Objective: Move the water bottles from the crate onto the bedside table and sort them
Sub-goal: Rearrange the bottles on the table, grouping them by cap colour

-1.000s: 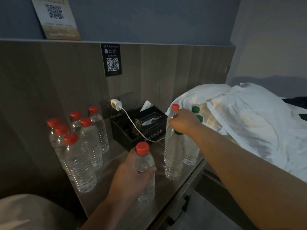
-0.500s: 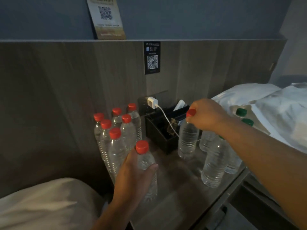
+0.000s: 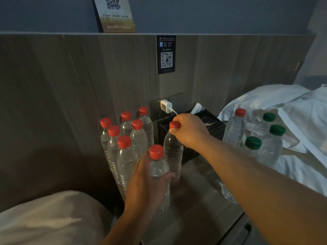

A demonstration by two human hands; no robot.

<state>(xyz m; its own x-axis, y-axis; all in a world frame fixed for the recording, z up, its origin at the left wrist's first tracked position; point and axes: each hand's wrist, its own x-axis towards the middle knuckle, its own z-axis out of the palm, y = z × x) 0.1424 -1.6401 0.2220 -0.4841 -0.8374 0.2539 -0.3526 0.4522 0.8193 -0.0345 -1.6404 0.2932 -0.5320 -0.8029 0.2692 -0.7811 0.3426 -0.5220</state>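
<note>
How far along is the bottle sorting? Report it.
Done: the red-capped group of six stands at the left of the table. In hand: the left hand grips a near bottle, the right hand holds a second bottle by its cap. Left: a stray red-capped bottle stands among three green-capped bottles at right.

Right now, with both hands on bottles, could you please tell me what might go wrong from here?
The red-capped bottle in the right hand is gripped only at its cap and may swing into the packed red-capped group. That hand sits by the white charger cable and could snag it. The lone red-capped bottle beside the green-capped bottles could be missed.
</note>
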